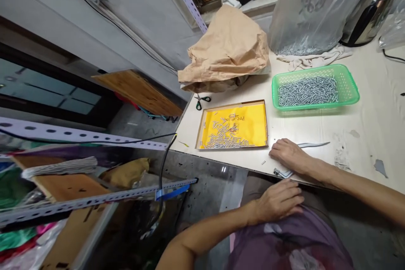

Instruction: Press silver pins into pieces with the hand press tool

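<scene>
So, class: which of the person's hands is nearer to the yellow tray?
Right. The right hand is on the table, beside the near right corner of the tray; the left hand is farther off, nearer the body.

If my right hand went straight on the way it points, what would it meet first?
Your right hand would probably meet the shallow yellow tray first, at its near right corner, though depth is unclear.

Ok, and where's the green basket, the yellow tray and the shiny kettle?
Green plastic basket (348, 87): head view, on its bare right end.
Yellow-bottomed tray (255, 124): head view, on the bare bottom near its right side.
Metal kettle (372, 13): head view, on its shiny body.
</scene>
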A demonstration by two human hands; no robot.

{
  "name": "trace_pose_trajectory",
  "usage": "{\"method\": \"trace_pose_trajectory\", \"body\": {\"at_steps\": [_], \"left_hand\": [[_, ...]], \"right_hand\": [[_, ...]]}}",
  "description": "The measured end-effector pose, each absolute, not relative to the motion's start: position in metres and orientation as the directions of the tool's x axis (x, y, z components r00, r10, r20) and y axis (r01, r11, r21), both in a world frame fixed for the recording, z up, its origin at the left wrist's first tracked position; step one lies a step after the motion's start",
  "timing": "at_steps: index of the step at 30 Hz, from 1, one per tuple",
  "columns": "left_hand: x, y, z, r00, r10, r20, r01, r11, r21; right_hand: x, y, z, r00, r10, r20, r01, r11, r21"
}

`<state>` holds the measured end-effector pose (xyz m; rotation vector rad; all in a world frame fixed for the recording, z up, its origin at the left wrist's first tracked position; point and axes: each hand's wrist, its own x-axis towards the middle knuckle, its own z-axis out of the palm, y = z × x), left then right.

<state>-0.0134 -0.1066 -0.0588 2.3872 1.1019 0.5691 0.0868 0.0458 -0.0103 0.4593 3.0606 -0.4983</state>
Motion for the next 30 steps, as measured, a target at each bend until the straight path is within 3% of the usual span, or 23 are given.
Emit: {"method": "trace_pose_trajectory", "body": {"at_steps": [3,5,8,11,14,17,21,25,27,30], "left_hand": [[-0.045,-0.116,-0.051,0.506,0.794,0.336,0.617,-0.606,0.503],[-0.071,-0.108,-0.04,0.314,0.804,0.505,0.73,-0.544,0.413],[-0.114,-0.076,-0.021,-0.056,0.826,0.561,0.917,-0.18,0.357],[-0.152,-0.04,-0.011,-0.193,0.856,0.479,0.956,0.054,0.288],[-0.175,-0.014,-0.013,-0.171,0.934,0.315,0.976,0.117,0.183],[-0.185,0.001,-0.018,-0.085,0.982,0.169,0.994,0.073,0.08],[-0.187,0.015,-0.018,0.024,0.999,0.033,0.999,-0.023,-0.025],[-0.186,0.018,-0.012,0.082,0.996,-0.024,0.995,-0.083,-0.053],[-0.183,0.014,-0.011,0.081,0.996,0.031,0.997,-0.081,-0.011],[-0.177,0.009,-0.011,0.035,0.993,0.11,0.994,-0.046,0.101]], "right_hand": [[0.08,0.039,-0.01,-0.977,0.211,0.013,0.194,0.92,-0.34],[0.069,0.034,-0.013,-0.99,0.14,0.01,0.129,0.934,-0.333],[0.05,0.027,-0.019,-0.996,0.077,-0.033,0.084,0.956,-0.283],[0.043,0.029,-0.016,-0.997,0.074,-0.018,0.076,0.967,-0.243],[0.054,0.049,0.004,-0.97,0.179,0.164,0.145,0.97,-0.197],[0.072,0.086,0.038,-0.86,0.378,0.342,0.356,0.926,-0.129],[0.094,0.117,0.072,-0.688,0.586,0.429,0.593,0.794,-0.133],[0.118,0.087,0.062,-0.758,0.558,0.337,0.474,0.827,-0.302],[0.135,0.06,0.043,-0.805,0.544,0.237,0.427,0.808,-0.406],[0.162,0.025,0.016,-0.808,0.585,0.067,0.488,0.729,-0.48]]}}
